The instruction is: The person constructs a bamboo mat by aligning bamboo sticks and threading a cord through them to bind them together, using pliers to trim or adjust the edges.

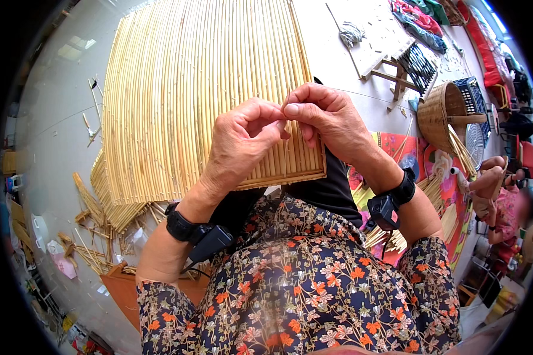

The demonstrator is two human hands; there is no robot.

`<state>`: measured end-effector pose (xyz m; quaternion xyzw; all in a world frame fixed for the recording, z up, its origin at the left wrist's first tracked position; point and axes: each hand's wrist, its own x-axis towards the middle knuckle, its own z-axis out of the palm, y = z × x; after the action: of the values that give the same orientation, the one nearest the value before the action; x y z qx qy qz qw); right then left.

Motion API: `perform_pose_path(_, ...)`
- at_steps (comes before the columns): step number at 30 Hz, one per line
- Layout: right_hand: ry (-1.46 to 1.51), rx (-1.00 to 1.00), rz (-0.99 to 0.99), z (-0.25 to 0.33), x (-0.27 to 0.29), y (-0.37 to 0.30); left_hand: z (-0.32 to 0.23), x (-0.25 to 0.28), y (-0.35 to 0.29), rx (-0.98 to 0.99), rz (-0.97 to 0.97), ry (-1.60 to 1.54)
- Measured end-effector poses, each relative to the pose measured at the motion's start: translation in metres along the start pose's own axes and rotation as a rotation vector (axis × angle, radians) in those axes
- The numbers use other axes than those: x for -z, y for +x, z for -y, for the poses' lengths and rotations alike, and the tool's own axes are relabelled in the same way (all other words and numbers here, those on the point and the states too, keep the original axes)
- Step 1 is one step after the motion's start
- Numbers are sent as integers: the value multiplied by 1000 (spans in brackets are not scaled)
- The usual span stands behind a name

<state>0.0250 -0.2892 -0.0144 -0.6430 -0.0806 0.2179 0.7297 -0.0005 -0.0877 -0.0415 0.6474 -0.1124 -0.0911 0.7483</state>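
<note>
Across my lap lies a large mat of pale straw-coloured stalks (172, 100), its stalks side by side and tied by rows of small stitches. Over its near right part, my left hand (240, 139) is closed in a pinch, thumb against fingers. Close beside it, my right hand (331, 118) pinches too, its thumb and forefinger meeting the left fingertips. A thin brownish strand (288, 100) runs up and down between the fingertips of both hands. Where it joins the mat is hidden by my fingers.
At right stand a woven basket (444, 118) and a small folding stool (417, 65). A patterned red cloth (391, 142) bears bundles of stalks. Another person (506, 213) sits at the far right. Loose stalks (95, 236) and a wooden seat (121, 290) are at lower left.
</note>
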Motion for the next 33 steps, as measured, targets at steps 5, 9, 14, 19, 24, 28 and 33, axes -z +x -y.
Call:
perform_pose_path(5, -8, -5, -58, 0, -4, 1, 1, 1, -1, 4, -8, 21)
perform_pose_path(9, -8, -8, -28, 0, -1, 0, 0, 1, -2, 6, -4, -20)
perform_pose_path(14, -5, -2, -18, -1, -1, 0, -1, 0, -1, -6, 0, -48)
perform_pose_path(19, -26, 4, -11, 1, -2, 0, -1, 0, 0, -2, 3, -6)
perform_pose_path(24, 76, -4, -63, -1, 1, -1, -2, 2, -1, 15, -4, 4)
perform_pose_path(28, 210, -8, -85, -4, 4, 1, -5, 2, -1, 40, -25, -31)
perform_pose_path(33, 201, -12, -72, -5, 5, 2, -3, 0, -2, 18, -29, -26)
